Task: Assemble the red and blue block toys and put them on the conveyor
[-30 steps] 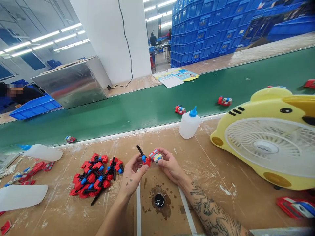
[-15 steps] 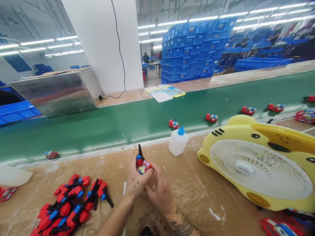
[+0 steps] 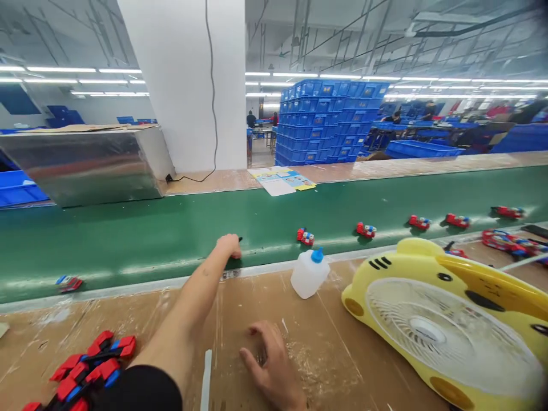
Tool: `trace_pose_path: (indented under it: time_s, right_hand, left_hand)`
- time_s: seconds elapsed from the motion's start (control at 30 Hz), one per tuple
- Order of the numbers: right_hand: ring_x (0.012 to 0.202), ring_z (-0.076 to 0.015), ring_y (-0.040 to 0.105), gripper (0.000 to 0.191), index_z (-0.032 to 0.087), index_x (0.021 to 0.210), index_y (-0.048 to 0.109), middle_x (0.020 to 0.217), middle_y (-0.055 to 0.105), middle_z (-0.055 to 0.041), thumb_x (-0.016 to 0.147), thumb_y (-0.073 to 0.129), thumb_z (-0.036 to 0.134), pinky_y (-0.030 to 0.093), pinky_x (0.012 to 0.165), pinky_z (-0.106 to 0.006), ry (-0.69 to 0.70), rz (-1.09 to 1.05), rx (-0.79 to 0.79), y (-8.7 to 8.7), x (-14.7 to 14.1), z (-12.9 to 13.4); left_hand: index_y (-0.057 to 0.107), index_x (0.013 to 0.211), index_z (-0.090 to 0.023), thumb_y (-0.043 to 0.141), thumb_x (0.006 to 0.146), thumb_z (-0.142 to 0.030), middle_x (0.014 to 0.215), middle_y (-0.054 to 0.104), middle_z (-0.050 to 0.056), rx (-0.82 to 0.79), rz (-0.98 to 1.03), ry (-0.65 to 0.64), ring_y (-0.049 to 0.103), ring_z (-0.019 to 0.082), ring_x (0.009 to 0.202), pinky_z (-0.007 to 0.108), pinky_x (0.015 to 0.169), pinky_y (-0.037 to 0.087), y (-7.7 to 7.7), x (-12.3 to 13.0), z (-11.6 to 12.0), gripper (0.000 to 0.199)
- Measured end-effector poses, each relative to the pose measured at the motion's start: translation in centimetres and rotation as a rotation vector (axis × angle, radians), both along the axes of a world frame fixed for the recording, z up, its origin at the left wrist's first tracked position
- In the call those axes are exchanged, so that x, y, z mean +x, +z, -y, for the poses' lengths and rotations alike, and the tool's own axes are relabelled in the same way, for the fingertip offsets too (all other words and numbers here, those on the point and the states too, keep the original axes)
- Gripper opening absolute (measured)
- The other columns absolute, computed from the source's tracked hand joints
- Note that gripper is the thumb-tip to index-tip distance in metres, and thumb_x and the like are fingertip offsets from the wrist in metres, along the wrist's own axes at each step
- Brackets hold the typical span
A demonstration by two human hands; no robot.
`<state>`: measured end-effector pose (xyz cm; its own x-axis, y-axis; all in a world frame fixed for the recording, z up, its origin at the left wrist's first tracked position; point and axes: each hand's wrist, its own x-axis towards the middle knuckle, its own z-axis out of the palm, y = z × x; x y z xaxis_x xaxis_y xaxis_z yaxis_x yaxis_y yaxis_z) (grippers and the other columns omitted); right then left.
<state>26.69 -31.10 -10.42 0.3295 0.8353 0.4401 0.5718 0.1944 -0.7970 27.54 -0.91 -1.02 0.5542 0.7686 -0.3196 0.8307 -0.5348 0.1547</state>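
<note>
My left hand reaches out over the green belt, closed round a small toy piece; only a black tip and a bit of red show beside the fingers. My right hand rests low over the brown table, fingers curled apart, holding nothing. On the belt to the right of my left hand sits a red, white and blue toy. A white bottle with a blue cap stands on the table near the belt. Red, blue and black toy parts are heaped at the lower left, partly behind my left sleeve.
A yellow fan lies at the right. More toys are on the belt, one at the far left and several at the right. A printed card lies beyond the belt. Blue crates are stacked behind.
My left hand has moved forward from the table to the belt with the toy. My right hand has let go of it and opened lower down. The view has tilted up.
</note>
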Motion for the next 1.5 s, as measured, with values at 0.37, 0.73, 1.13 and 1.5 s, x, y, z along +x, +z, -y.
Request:
trace_pose_path:
  time_s: [0.37, 0.73, 1.13, 1.5]
  right_hand:
    - [0.085, -0.0269, 0.065, 0.027, 0.024, 0.102, 0.063, 0.092, 0.068, -0.007, 0.088, 0.063, 0.047, 0.053, 0.077, -0.038, -0.043, -0.106, -0.165, -2.5, 1.0, 0.1]
    - [0.08, -0.0257, 0.064, 0.023, 0.024, 0.084, 0.066, 0.085, 0.07, -0.0063, 0.089, 0.057, 0.044, 0.049, 0.075, -0.036, 0.307, 0.16, -0.038, 5.2, -6.8, -11.8]
    - [0.109, -0.0278, 0.06, 0.042, 0.011, 0.127, 0.056, 0.121, 0.062, -0.0153, 0.089, 0.068, 0.023, 0.045, 0.095, -0.044, 0.606, 0.462, -0.235, 5.4, -30.0, -38.9]
    - [0.103, -0.0215, 0.064, 0.035, 0.023, 0.123, 0.06, 0.114, 0.068, -0.0057, 0.089, 0.066, 0.025, 0.049, 0.092, -0.034, 0.855, 0.107, -0.002, 9.7, -18.9, -25.7]
  left_hand:
    - [0.059, 0.124, -0.016, 0.07, 0.076, -0.026, 0.126, 0.061, 0.018, -0.045, 0.106, -0.336, 0.057, 0.035, 0.119, 0.041, 0.1, 0.043, 0.6, -15.7, 5.6, 0.05]
    - [0.069, 0.077, -0.023, 0.073, 0.081, -0.021, 0.071, 0.068, 0.004, 0.426, 0.093, -0.805, 0.066, 0.022, 0.069, 0.039, 0.073, 0.046, -4.7, -29.9, 15.3, 0.006]
    - [0.062, 0.065, -0.019, 0.061, 0.087, -0.023, 0.063, 0.063, 0.003, 0.574, 0.376, -0.627, 0.062, 0.018, 0.066, 0.035, 0.071, 0.047, -9.1, -29.3, 15.8, 0.022]
    - [0.067, 0.109, -0.023, 0.07, 0.081, -0.029, 0.103, 0.07, 0.005, 0.137, 0.722, -0.384, 0.066, 0.019, 0.092, 0.027, 0.081, 0.05, -3.6, -34.1, 19.0, 0.029]
